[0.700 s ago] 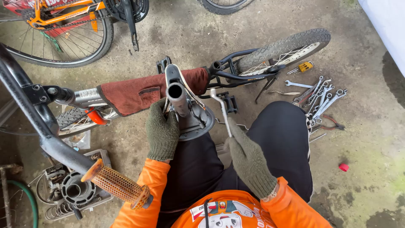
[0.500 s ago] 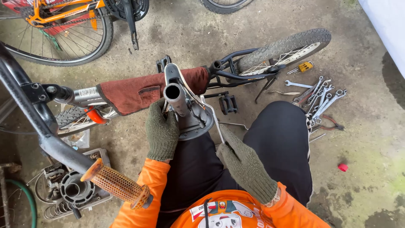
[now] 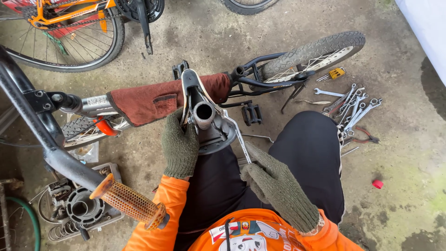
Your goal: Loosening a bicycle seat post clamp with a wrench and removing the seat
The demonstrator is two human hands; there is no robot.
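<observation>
Looking down from the head camera, a small bicycle is lying upturned across the person's lap, its open seat tube (image 3: 203, 113) pointing up toward the lens as a round, hollow, dull grey metal mouth with a dark saddle edge (image 3: 188, 88) just behind it. The left hand (image 3: 180, 145), in a dark green knitted glove, is wrapping its fingers closed around the frame just below that tube. The right hand (image 3: 274, 183), gloved the same, is closing on the handle of a slim silver wrench (image 3: 239, 137), whose far end is reaching up to the metal parts beside the tube. A rust-red cloth (image 3: 153, 100) is draping the frame bar to the left. More spanners (image 3: 353, 104) are lying on the concrete (image 3: 409, 153) beyond the right knee, and an orange mesh handlebar grip (image 3: 130, 203) is jutting in near the left elbow.
</observation>
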